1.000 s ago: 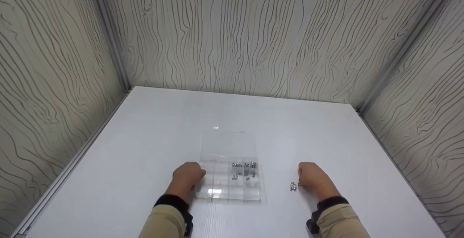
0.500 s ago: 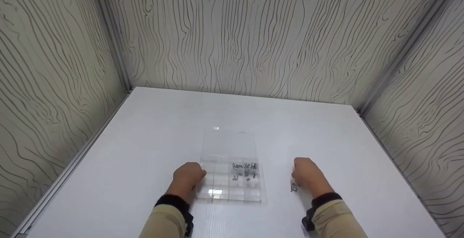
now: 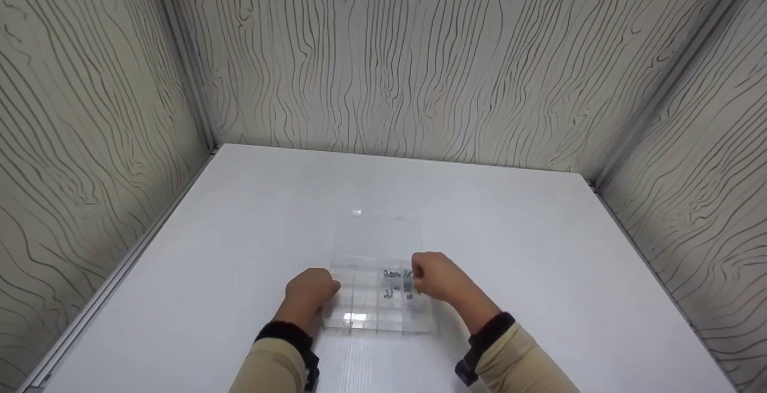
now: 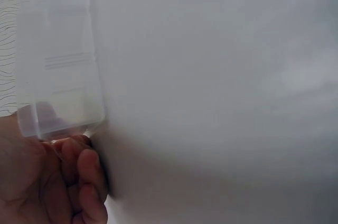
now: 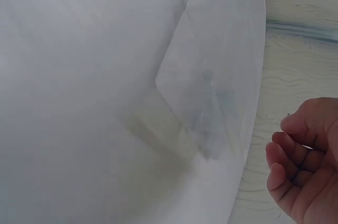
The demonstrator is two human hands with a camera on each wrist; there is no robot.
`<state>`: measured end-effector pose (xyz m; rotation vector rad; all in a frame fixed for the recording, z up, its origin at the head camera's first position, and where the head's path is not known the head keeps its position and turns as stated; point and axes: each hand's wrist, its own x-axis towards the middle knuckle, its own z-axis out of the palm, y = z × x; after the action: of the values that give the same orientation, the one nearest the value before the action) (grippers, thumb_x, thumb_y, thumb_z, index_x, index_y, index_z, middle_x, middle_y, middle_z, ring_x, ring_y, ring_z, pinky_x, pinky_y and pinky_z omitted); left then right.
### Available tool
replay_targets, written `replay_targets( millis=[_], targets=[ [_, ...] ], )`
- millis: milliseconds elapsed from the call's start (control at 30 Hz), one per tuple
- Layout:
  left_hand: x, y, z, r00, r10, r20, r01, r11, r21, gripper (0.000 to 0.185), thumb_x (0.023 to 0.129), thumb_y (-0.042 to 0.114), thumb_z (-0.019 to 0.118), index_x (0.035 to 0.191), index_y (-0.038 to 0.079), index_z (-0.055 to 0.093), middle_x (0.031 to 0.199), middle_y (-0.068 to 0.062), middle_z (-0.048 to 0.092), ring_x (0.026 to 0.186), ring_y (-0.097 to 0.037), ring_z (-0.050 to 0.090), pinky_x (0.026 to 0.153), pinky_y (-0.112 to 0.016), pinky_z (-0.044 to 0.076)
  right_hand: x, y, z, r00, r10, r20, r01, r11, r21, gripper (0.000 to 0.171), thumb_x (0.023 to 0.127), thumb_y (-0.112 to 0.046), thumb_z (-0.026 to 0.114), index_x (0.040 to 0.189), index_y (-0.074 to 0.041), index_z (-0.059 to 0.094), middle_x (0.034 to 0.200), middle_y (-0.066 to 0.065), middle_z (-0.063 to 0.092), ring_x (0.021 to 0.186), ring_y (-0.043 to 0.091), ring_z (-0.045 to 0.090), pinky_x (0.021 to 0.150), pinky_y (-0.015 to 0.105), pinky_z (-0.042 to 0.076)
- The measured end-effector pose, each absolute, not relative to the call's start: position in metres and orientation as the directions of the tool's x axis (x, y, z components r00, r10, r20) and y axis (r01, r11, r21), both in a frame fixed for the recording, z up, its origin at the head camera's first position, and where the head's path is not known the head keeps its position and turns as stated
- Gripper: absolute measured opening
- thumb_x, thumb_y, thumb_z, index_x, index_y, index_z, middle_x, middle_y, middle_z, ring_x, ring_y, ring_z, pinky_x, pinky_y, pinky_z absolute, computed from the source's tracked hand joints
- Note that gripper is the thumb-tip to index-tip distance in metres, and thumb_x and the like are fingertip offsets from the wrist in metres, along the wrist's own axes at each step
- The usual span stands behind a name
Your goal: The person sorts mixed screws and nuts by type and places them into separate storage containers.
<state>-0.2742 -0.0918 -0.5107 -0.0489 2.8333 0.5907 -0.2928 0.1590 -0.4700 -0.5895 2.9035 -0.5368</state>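
A clear plastic compartment box (image 3: 389, 327) lies on the white table with its transparent lid (image 3: 377, 234) folded back. My left hand (image 3: 310, 293) grips the box's left side, its fingers curled at the edge in the left wrist view. Small silvery screws (image 3: 392, 274) sit in compartments toward the back right. Over that right column is my right hand (image 3: 446, 279), thumb and forefinger together and the other fingers curled. A tiny dark tip of a screw (image 5: 288, 114) shows at the thumb in the right wrist view; most of it is hidden by the fingers.
The white tabletop (image 3: 269, 201) runs back to a panel wall (image 3: 383, 51) with a wood-grain pattern. Similar panels stand at left and right. The right forearm (image 3: 521, 354) covers the place where loose screws lay earlier.
My right hand has moved left from the loose screws on the table to above the box's right compartments. My left hand and the box have stayed in place.
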Motion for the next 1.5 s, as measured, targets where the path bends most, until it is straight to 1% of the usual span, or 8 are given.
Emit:
replay_targets(
  millis=[133,367,633,767,933,1100,1267,1500],
  targets=[
    [-0.274,-0.091,-0.513,-0.968,0.028,-0.248,-0.073,0.919,0.387,0.029,0.082,0.022,0.048,0.059,0.008,0.056,0.062,-0.004,0.055,0.053,-0.018,0.05,0.048,-0.03,0.043,-0.287,0.143,-0.474,-0.888,-0.459,-0.028,-0.417,0.83,-0.371,0.015,0.078,-0.008,0.064,0.072,-0.013,0.051,0.067,-0.004,0.05,0.063,0.012,0.046,0.056,0.027,0.04],
    [-0.276,-0.09,-0.513,-0.97,0.024,-0.244,-0.073,0.922,0.38,0.03,0.085,0.026,0.05,0.063,0.008,0.057,0.068,-0.005,0.057,0.059,-0.019,0.051,0.054,-0.033,0.046,-0.285,0.134,-0.481,-0.89,-0.455,-0.037,-0.403,0.82,-0.406,0.013,0.078,-0.008,0.064,0.072,-0.012,0.053,0.068,-0.005,0.051,0.062,0.011,0.046,0.055,0.026,0.041],
    [-0.276,-0.09,-0.513,-0.968,0.017,-0.252,-0.083,0.922,0.378,0.03,0.084,0.026,0.049,0.061,0.008,0.056,0.068,-0.005,0.057,0.058,-0.019,0.051,0.051,-0.032,0.045,-0.287,0.14,-0.485,-0.874,-0.485,0.014,-0.445,0.789,-0.423,0.016,0.077,-0.009,0.066,0.069,-0.012,0.052,0.066,-0.005,0.05,0.062,0.011,0.045,0.056,0.026,0.04],
    [-0.276,-0.09,-0.513,-0.966,0.01,-0.259,-0.091,0.922,0.376,0.031,0.084,0.027,0.049,0.06,0.008,0.055,0.066,-0.005,0.056,0.057,-0.019,0.051,0.05,-0.032,0.044,-0.289,0.149,-0.483,-0.89,-0.456,-0.002,-0.405,0.793,-0.455,0.016,0.076,-0.009,0.066,0.068,-0.012,0.053,0.065,-0.005,0.051,0.061,0.012,0.047,0.055,0.027,0.041],
    [-0.276,-0.091,-0.512,-0.966,0.016,-0.257,-0.087,0.92,0.382,0.03,0.084,0.026,0.049,0.061,0.008,0.055,0.066,-0.005,0.056,0.058,-0.019,0.051,0.051,-0.032,0.045,-0.292,0.166,-0.479,-0.905,-0.425,-0.01,-0.373,0.807,-0.458,0.014,0.076,-0.006,0.065,0.068,-0.011,0.054,0.066,-0.004,0.051,0.061,0.012,0.047,0.055,0.029,0.041],
    [-0.276,-0.093,-0.512,-0.961,0.03,-0.274,-0.08,0.921,0.38,0.032,0.087,0.027,0.048,0.063,0.008,0.057,0.067,-0.005,0.056,0.058,-0.019,0.052,0.05,-0.031,0.044,-0.294,0.184,-0.475,-0.926,-0.37,-0.082,-0.301,0.85,-0.432,0.015,0.077,-0.005,0.066,0.069,-0.011,0.055,0.067,-0.003,0.051,0.063,0.014,0.047,0.056,0.03,0.041],
    [-0.278,-0.093,-0.513,-0.961,0.023,-0.275,-0.086,0.923,0.375,0.031,0.086,0.028,0.049,0.064,0.007,0.058,0.07,-0.006,0.058,0.059,-0.019,0.052,0.051,-0.031,0.045,-0.297,0.205,-0.474,-0.951,-0.257,-0.17,-0.18,0.912,-0.368,0.011,0.078,-0.006,0.066,0.072,-0.01,0.058,0.068,0.0,0.052,0.064,0.015,0.049,0.058,0.031,0.043],
    [-0.279,-0.093,-0.515,-0.962,0.013,-0.272,-0.093,0.923,0.373,0.031,0.085,0.029,0.049,0.065,0.008,0.058,0.073,-0.006,0.058,0.063,-0.019,0.053,0.054,-0.034,0.046,-0.301,0.244,-0.478,-0.957,-0.169,-0.235,-0.086,0.941,-0.328,0.009,0.075,-0.004,0.066,0.071,-0.007,0.059,0.069,0.002,0.052,0.065,0.017,0.049,0.059,0.032,0.044]
  ],
)
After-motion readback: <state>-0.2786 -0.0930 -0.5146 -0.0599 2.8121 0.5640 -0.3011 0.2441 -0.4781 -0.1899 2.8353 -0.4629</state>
